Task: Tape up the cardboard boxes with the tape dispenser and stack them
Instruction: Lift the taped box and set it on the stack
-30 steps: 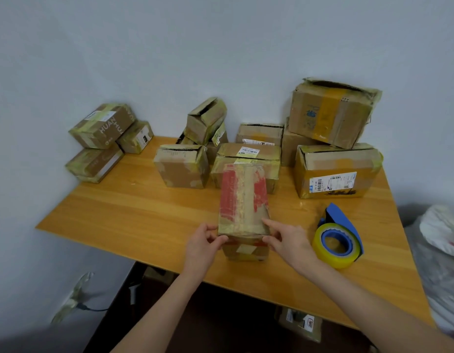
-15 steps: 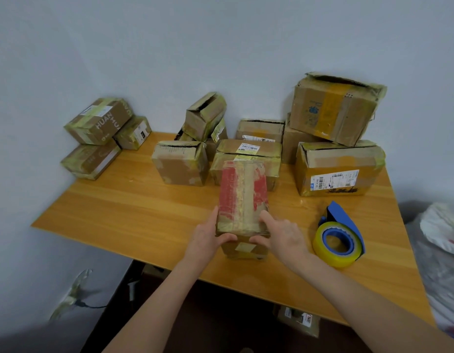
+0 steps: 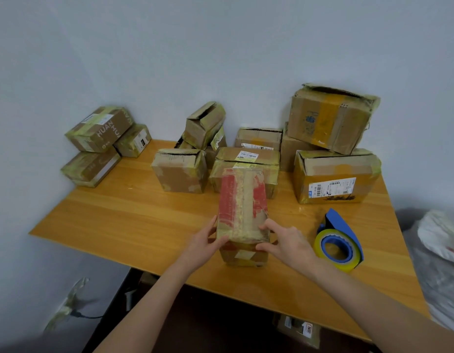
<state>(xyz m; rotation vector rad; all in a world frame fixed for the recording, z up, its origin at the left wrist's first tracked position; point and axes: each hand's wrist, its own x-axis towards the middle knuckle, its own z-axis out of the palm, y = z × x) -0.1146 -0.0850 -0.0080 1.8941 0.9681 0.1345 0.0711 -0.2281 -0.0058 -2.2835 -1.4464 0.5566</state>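
Left grip point(image 3: 205, 247), right grip point(image 3: 289, 244) clasp near end of red-taped box point(image 3: 242, 202); judged light, stiff, tape slick; hold at corners.

Wooden table point(image 3: 134, 217) in pale-walled point(image 3: 221, 47) corner; dark floor point(image 3: 210, 324).

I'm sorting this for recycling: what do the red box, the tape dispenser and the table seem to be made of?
The red box: cardboard, matte; torn red print bares brown fibre, with shiny tape strips over it.
The tape dispenser: probably smooth blue plastic, holding a glossy yellowish tape roll.
The table: wood or wood-look laminate, lacquered; grain lines and sheen show.
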